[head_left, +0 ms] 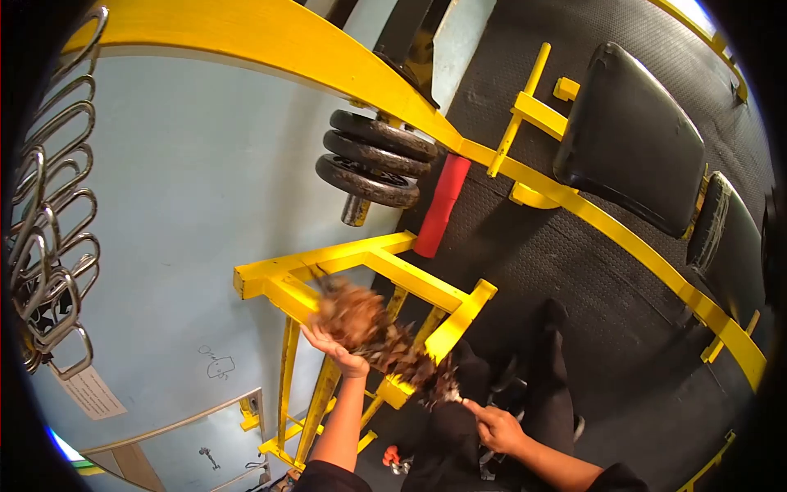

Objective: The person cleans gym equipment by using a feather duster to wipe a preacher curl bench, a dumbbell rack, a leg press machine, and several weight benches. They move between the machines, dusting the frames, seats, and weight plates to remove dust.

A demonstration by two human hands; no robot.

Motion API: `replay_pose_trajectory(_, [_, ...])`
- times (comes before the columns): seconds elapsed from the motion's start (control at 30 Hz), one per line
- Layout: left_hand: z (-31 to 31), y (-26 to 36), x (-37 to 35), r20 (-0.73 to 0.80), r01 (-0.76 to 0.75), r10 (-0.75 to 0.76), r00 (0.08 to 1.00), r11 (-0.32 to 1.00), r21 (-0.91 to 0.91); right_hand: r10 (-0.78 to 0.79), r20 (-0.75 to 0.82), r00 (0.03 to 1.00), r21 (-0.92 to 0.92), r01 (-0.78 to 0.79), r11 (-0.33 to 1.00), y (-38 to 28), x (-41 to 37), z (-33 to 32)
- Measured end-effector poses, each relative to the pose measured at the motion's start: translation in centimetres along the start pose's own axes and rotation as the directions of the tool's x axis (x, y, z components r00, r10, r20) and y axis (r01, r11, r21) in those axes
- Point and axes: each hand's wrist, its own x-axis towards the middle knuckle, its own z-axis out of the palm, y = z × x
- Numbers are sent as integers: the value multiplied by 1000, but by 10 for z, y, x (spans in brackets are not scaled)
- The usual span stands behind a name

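Note:
A brown feather duster (355, 318) lies slantwise over the yellow metal frame (418, 279), its far feathers blurred. The fingers of my right hand (498, 429) are closed round the pale handle at its lower end. My left hand (338, 351) is by the lower edge of the frame's bar, under the feathers, with fingers stretched out. Whether the left palm touches the bar or only the feathers cannot be made out, since feathers cover part of the bar there.
Black weight plates (373, 160) sit stacked on a peg beyond the frame, near a red padded roller (443, 207). Black bench pads (635, 139) stand at the right over dark rubber flooring (525, 262). Metal handles (74, 197) hang along the left edge. My legs are below.

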Motion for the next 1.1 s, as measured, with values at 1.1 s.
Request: replay_pose_trajectory(1.1, [12,9,-1,521,-392,70,851,745,540,430,-257,865,-100,-467,879,199,171,-2])
